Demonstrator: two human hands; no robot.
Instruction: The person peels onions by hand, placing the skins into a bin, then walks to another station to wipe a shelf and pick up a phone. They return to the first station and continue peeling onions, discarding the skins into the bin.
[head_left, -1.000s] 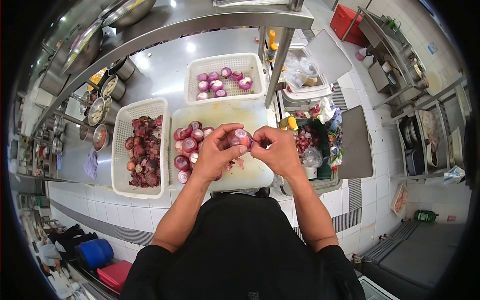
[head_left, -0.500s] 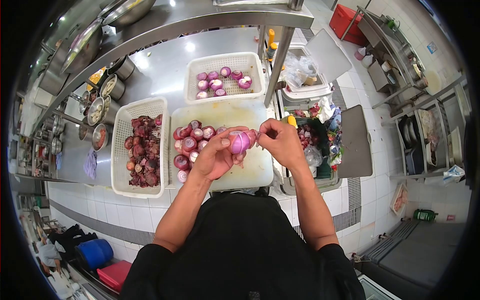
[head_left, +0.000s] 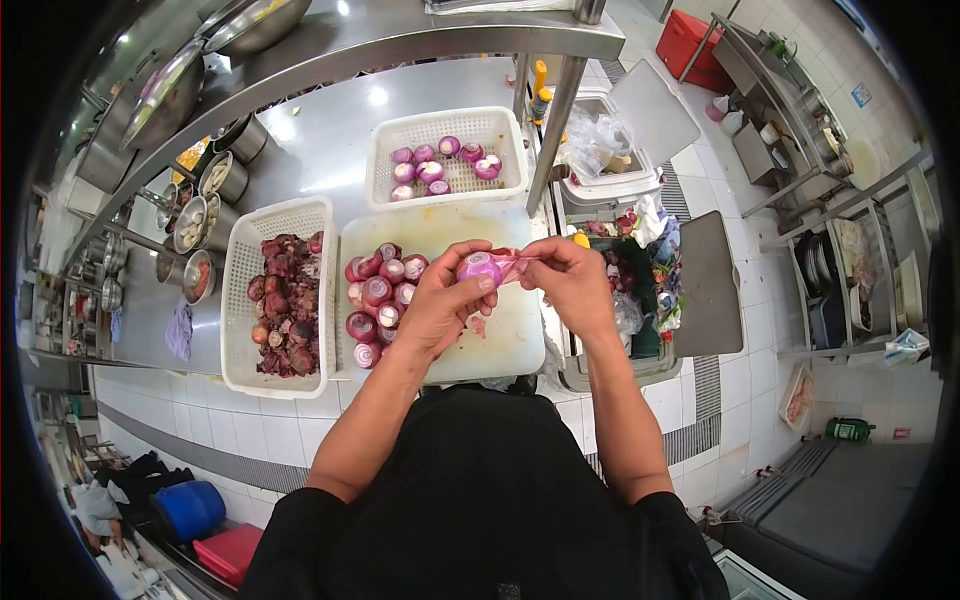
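Observation:
Above a white cutting board (head_left: 500, 350), my left hand (head_left: 438, 305) is wrapped round a purple onion (head_left: 480, 268). The fingers of my right hand (head_left: 570, 283) pinch a strip of reddish onion skin (head_left: 513, 266) that stretches from the onion's right side. Several red onions (head_left: 377, 291) with trimmed ends are grouped on the left of the board. Peeled purple onions (head_left: 432, 171) lie in a white basket (head_left: 377, 165) behind the board. A scrap of skin (head_left: 477, 325) shows on the board below my hands.
At the left stands a white basket (head_left: 239, 300) with dark red onions and skins. A bin with scraps (head_left: 625, 275) is at the right, beside a grey lid (head_left: 712, 285). A metal shelf edge (head_left: 400, 45) and its post cross the upper view.
My right hand has drawn the skin out to the right of the onion. My left fingers have closed further round the onion, and a skin scrap now shows on the board.

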